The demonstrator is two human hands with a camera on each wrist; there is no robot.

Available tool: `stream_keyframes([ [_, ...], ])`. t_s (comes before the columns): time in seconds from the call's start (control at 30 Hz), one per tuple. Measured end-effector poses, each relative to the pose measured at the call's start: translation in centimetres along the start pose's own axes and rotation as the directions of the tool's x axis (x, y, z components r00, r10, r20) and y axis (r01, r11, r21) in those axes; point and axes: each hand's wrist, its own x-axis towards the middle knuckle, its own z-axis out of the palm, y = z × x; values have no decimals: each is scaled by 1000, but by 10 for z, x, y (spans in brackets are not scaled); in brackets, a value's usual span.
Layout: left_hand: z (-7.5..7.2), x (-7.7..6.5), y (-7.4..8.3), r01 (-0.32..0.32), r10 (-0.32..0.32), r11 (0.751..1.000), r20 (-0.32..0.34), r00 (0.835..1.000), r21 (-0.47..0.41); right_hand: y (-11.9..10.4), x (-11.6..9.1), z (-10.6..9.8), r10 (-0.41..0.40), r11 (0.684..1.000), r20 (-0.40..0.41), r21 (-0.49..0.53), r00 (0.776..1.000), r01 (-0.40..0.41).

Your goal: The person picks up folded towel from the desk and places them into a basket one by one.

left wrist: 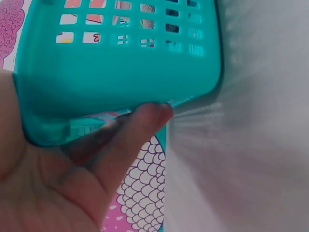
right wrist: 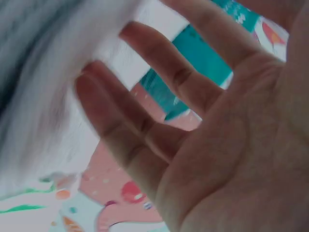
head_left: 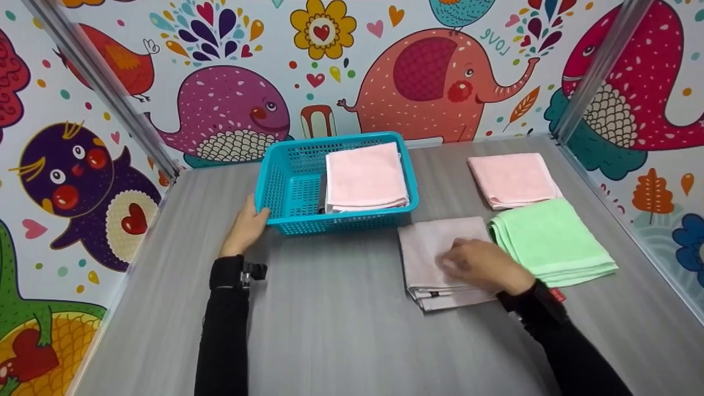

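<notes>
My left hand (head_left: 246,228) grips the near left corner of a teal plastic basket (head_left: 338,223), with the thumb along its outer side in the left wrist view. Inside the basket's right half lies a folded pink towel (head_left: 366,176), with a dark edge of something partly hidden beside it. Over a folded greyish-pink towel (head_left: 423,253) on the table is my right hand (head_left: 484,264). In the right wrist view its fingers (right wrist: 154,58) are spread and fairly straight, the tips at the blurred towel; firm contact is hard to judge.
A folded light green towel (head_left: 555,242) lies right of the greyish-pink one, with another pink towel (head_left: 514,179) behind it. A small red tag (head_left: 557,295) shows near the right wrist. Cartoon-printed walls (head_left: 352,71) enclose the grey table (head_left: 330,330) at the back and sides.
</notes>
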Motion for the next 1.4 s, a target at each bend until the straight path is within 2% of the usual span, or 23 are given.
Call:
stream_keyframes([
  [0.07, 0, 0, 0, -7, 7, 1000, 6, 1000, -10, 14, 0, -4, 64, 998, -78, 16, 995, -63],
  [0.13, 1, 0, 0, -10, 10, 1000, 10, 1000, -17, 28, -1, -6, 158, 987, -132, 16, 979, -157],
  [0.2, 0, -1, 0, -12, 12, 1000, 8, 1000, -7, 39, -2, -5, 222, 975, -143, 12, 964, -223],
  [0.27, -1, -2, 0, -10, 10, 1000, 0, 1000, 4, 44, -2, -2, 256, 967, -120, 25, 959, -254],
  [0.37, -2, -2, 0, -10, 11, 1000, -5, 1000, 23, 44, 0, 1, 253, 967, -84, 58, 964, -249],
  [0.47, -2, -2, -1, -7, 7, 1000, -12, 1000, 21, 39, 5, 4, 236, 971, -82, 62, 968, -232],
  [0.73, -2, -4, -1, 10, -10, 1000, -10, 1000, 29, 8, 26, 20, 178, 979, -61, 115, 982, -171],
  [0.77, -3, -5, 1, 11, -10, 998, -13, 1000, 57, 4, 29, 23, 175, 979, -60, 120, 983, -167],
  [0.83, -4, -8, 7, 1, 8, 985, -53, 999, 173, -5, 35, 28, 170, 978, -59, 133, 984, -161],
  [0.9, -4, -14, 19, -13, 67, 942, -150, 986, 335, -13, 41, 34, 166, 978, -67, 139, 984, -155],
  [0.93, -4, -18, 26, -15, 111, 912, -212, 971, 410, -17, 45, 37, 164, 978, -73, 140, 984, -153],
  [1.0, 1, -25, 43, -21, 217, 857, -324, 921, 514, -24, 52, 41, 163, 978, -77, 145, 984, -151],
  [1.03, 5, -30, 51, -41, 270, 844, -357, 894, 535, -27, 55, 43, 165, 977, -76, 151, 983, -153],
  [1.07, 11, -35, 59, -71, 306, 838, -358, 882, 541, -30, 57, 45, 168, 975, -74, 157, 983, -155],
  [1.1, 19, -39, 66, -106, 331, 833, -335, 882, 544, -32, 59, 47, 173, 973, -72, 164, 982, -160],
  [1.13, 29, -43, 69, -141, 339, 830, -288, 895, 540, -34, 61, 48, 176, 972, -69, 169, 982, -163],
  [1.2, 52, -52, 72, -170, 290, 827, -147, 946, 537, -34, 61, 47, 176, 971, -65, 178, 982, -162],
  [1.27, 76, -60, 67, -168, 196, 825, 5, 981, 539, -30, 58, 44, 175, 969, -60, 186, 983, -161],
  [1.33, 98, -66, 59, -166, 118, 819, 120, 986, 549, -24, 54, 41, 188, 967, -40, 181, 981, -177],
  [1.4, 114, -71, 55, -161, 73, 825, 180, 981, 542, -19, 51, 39, 204, 961, -9, 191, 979, -199],
])
